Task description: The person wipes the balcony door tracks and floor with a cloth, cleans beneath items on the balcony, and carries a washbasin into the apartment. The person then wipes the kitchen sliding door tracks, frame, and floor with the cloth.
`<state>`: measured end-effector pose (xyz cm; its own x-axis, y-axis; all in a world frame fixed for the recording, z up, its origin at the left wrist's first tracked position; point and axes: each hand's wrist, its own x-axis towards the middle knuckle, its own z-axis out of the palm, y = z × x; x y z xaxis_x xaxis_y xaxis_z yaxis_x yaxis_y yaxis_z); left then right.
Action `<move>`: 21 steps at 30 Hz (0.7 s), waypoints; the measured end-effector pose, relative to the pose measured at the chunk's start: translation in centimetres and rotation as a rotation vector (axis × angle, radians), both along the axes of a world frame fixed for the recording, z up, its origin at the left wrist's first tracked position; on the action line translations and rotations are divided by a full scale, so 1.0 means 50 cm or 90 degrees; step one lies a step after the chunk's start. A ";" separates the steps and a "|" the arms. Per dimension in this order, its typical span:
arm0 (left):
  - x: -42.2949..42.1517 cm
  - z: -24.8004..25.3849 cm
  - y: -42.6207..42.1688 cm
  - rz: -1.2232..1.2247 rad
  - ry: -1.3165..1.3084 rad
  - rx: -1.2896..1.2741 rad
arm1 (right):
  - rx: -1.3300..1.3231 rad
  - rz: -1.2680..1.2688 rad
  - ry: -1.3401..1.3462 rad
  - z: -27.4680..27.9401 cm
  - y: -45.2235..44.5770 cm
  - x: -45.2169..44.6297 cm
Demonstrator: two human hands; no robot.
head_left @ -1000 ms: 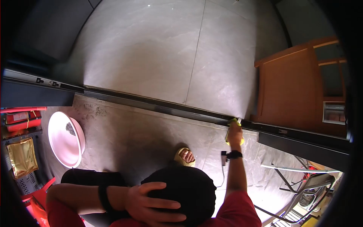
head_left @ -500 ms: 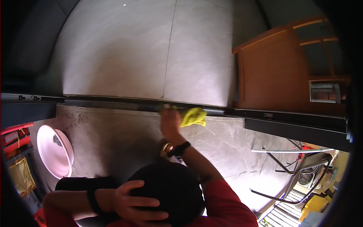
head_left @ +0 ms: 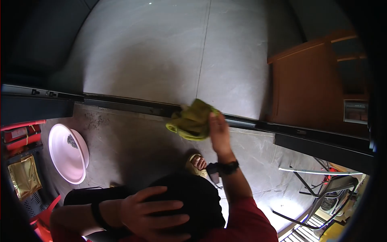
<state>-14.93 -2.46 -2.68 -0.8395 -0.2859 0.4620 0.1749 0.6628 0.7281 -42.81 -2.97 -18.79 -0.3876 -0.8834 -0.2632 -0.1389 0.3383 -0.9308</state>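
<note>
My right hand (head_left: 219,133) is closed on a yellow-green cloth (head_left: 191,122), which hangs bunched to the left of the fingers. The cloth lies over the black door track (head_left: 133,106) that crosses the floor, and it covers part of the track there. With fingers spread, my left hand (head_left: 157,211) rests on a dark-clothed knee (head_left: 197,197) and holds nothing. Just below the cloth, a sandalled foot (head_left: 197,162) shows on the floor.
To the left stands a pink basin (head_left: 66,155) with dark bits inside, near dirt specks (head_left: 96,120) on the floor. Red packages (head_left: 22,137) and a gold bag (head_left: 25,176) sit beyond it. At right are a wooden cabinet (head_left: 308,84) and a metal-framed chair (head_left: 334,189).
My right hand has moved right along the track, and the cloth now lies to its left instead of its right. The view has tilted slightly. My left hand stays on the knee.
</note>
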 end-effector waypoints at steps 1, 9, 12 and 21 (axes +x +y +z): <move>-0.013 0.012 -0.028 -0.029 0.016 -0.010 | -0.028 -0.046 -0.027 0.026 0.018 -0.041; 0.111 0.053 -0.189 0.106 -0.592 -0.342 | 0.314 0.112 0.681 -0.222 0.130 -0.120; 0.249 0.038 -0.216 0.324 -0.717 -0.137 | 0.388 0.150 0.644 -0.207 0.087 -0.005; 0.670 -0.098 -0.076 0.538 -0.859 -0.019 | -0.007 0.350 0.652 -0.245 -0.040 0.280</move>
<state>18.57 -6.23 -7.57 -0.2309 -0.8664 -0.4426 -0.9689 0.2464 0.0232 -28.79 -4.99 -31.03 0.0212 -0.9990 -0.0402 -0.9538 -0.0082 -0.3004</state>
